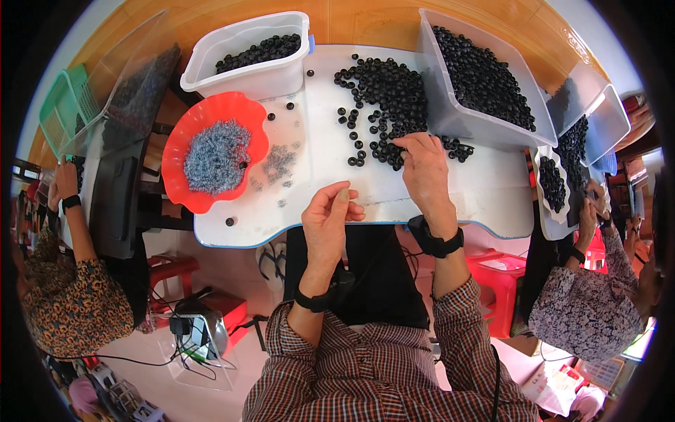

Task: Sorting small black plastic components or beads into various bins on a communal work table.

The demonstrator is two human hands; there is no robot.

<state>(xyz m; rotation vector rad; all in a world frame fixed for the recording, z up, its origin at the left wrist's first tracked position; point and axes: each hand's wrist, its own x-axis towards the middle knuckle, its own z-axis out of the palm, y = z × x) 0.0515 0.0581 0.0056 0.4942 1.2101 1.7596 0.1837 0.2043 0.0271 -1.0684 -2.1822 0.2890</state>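
My right hand [427, 171] reaches to the near edge of a loose pile of small black ring-shaped pieces [394, 91] on the white table. Its fingers are bent and drawn together among the pieces; whatever they pinch is hidden. Nearer to me, over the table's front edge, my left hand [328, 224] is closed with the thumb up against the curled fingers. I cannot make out what, if anything, it holds. Left of it stands a red scalloped bowl [254, 119] heaped with tiny clear bluish-grey pieces [216, 156]. One black piece [243, 165] lies on that heap.
At the back, a white tub [246, 86] and a large translucent bin [485, 126] hold more black pieces. Tiny clear pieces [280, 163] are scattered beside the bowl. Co-workers sit at the left [77, 302] and right [587, 295]. A red stool [498, 288] stands behind the table's right edge.
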